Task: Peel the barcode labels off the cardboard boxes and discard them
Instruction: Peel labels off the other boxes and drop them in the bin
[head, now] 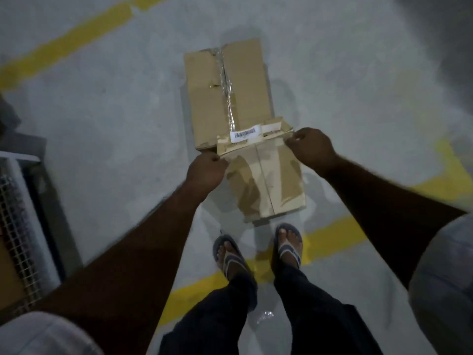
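A flattened brown cardboard box (pixel 266 175) hangs upright in front of me, its lower edge near my feet. My left hand (pixel 206 169) pinches its upper left corner and my right hand (pixel 311 147) pinches its upper right corner. A white barcode label (pixel 245 133) sticks along the top edge of the held box, between my two hands. Behind it a second flattened cardboard box (pixel 207 103) lies on the grey floor, with clear tape running down its middle seam.
The grey concrete floor (pixel 102 111) carries yellow painted lines (pixel 64 47) at the upper left and near my sandalled feet (pixel 258 249). A metal wire-mesh cage (pixel 15 206) stands at the left edge. A scrap of clear plastic (pixel 265 315) lies between my legs.
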Motion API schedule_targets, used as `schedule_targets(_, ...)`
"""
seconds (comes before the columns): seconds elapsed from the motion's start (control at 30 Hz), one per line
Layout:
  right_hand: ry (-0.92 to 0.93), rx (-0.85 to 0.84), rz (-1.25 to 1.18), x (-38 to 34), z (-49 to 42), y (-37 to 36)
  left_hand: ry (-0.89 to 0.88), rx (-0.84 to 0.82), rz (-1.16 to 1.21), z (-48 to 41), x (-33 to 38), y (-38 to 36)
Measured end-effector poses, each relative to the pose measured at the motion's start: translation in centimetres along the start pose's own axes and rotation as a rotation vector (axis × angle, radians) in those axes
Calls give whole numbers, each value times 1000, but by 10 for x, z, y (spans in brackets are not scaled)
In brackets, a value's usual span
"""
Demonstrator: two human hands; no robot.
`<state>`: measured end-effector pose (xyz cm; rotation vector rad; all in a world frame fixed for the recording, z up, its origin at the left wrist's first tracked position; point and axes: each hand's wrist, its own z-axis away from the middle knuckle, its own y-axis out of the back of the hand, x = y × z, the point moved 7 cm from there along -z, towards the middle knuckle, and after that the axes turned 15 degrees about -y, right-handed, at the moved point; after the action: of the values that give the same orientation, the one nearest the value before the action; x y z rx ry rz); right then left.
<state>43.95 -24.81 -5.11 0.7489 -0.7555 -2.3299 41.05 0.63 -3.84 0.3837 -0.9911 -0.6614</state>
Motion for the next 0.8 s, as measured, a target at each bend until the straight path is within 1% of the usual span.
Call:
schedule_targets(0.1, -74, 7, -95, 10, -68, -26, 50, 129, 178, -47, -36, -31)
schedule_targets(0.2, -119, -105, -203, 16, -113, -56, 165, 152, 378, -79, -68, -54)
schedule_targets(0.27, -135, -146, -284, 15, -120, -69, 244, 191, 512, -84, -80, -58)
schedule_targets(0.33, -148, -112, -275, 17, -106, -73, 322, 257, 585, -69, -87, -51)
schedule_targets(0.4, -168, -75, -221, 22, -73, -68, 371, 298, 565, -30, -87, -33)
schedule_targets(0.47, -211, -147, -260, 16, -24, -63, 395, 339, 522, 20, -82, 1)
schedule_targets(0.5, -202, -181, -283, 7, 4, -56, 386, 359, 506, 46, -77, 23)
schedule_targets(0.57, -138, -179, -342, -21, 57, -34, 345, 392, 482, 95, -63, 75)
schedule_targets(0.63, -63, -212, -346, -65, 109, -12, 345, 445, 461, 145, -45, 135)
schedule_targets(0.7, 65, -263, -283, -120, 158, 8, 349, 522, 447, 196, -25, 193)
schedule_targets(0.8, 257, -311, -141, -193, 231, 29, 353, 630, 444, 277, -8, 258)
